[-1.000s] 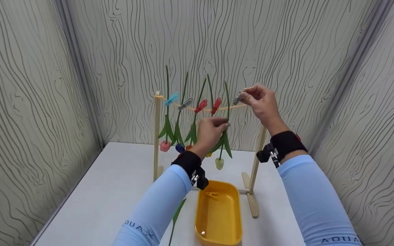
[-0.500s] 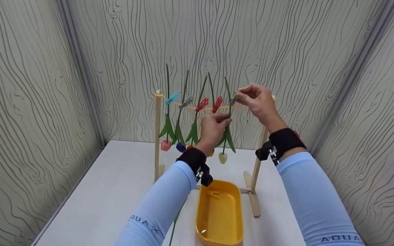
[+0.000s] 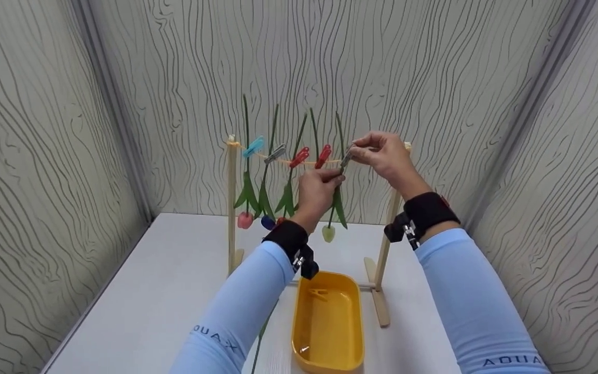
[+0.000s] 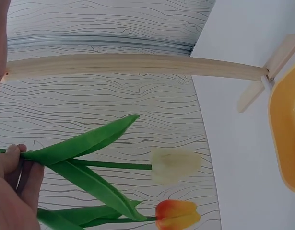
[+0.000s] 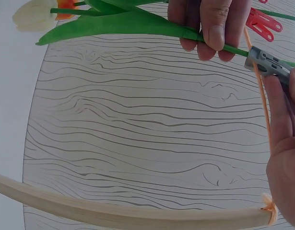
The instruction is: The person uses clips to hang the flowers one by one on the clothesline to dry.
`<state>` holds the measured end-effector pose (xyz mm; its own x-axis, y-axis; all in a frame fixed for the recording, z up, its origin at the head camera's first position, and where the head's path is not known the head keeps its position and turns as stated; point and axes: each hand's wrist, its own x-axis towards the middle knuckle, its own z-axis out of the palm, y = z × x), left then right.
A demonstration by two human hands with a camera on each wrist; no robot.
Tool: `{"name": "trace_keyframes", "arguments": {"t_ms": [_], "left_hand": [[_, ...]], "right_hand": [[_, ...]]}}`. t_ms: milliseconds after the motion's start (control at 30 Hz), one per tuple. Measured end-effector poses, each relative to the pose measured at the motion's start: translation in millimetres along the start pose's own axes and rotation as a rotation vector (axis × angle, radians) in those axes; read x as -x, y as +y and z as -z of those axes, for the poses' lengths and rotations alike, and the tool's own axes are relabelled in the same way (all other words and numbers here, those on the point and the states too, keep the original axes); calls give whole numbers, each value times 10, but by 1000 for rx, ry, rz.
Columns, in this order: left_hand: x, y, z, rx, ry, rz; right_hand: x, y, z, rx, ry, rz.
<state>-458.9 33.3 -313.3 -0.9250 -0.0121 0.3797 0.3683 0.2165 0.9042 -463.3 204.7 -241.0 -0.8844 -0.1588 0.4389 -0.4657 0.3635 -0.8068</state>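
A cream-white artificial tulip hangs head down, its green stem pinched between the thumb and fingers of my left hand just below the cord. My right hand pinches a grey clothespin, whose jaws sit over the stem and the orange cord. To the left along the cord, more tulips hang upside down: a pink one under a blue clothespin, a blue one under another grey clothespin, and others under two red clothespins. My left hand partly hides these last flowers.
Wooden posts hold the cord at both ends, standing on the white table. In front is a yellow tray with a yellow clothespin inside. Another green stem lies left of the tray, partly under my left arm.
My right hand has moved left with the grey clothespin, from beside the stem onto it at the cord. My left hand has risen slightly with the tulip, still pinching its stem.
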Motion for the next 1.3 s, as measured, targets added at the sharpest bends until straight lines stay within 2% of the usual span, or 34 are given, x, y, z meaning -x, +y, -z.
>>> {"name": "trace_keyframes", "arguments": {"t_ms": [200,333,500,600,733,833,967,1067,1167,1233,1300], "left_hand": [[22,-54,11,-54,6,-87],[116,-133,35,-31,7,-103],[326,-386,136,-11,-43,-122],[429,-565,233,-23,-82,-157],[472,-734,384,-45,-122,-197],[476,-804,480,-90,-159,-220],[484,-862,614,-213,-200,-294],[518,-938,752,-308,-217,-357],[584,-1072,911,-387,-227,-386],[642,-1186,1025,-433,-230,-394],[695,-1303,1128,-471,-231,-393]], "right_hand": [[28,-27,-14,35,-28,-72],[33,-10,-47,45,-10,-70],[28,64,-101,79,20,-64],[32,111,-122,122,48,-42],[35,140,-163,194,124,10],[50,151,-191,234,195,53],[99,196,-220,302,279,187],[179,327,-258,408,368,374],[301,548,-321,546,452,582],[392,724,-393,624,466,699],[487,893,-465,694,440,788]]}}
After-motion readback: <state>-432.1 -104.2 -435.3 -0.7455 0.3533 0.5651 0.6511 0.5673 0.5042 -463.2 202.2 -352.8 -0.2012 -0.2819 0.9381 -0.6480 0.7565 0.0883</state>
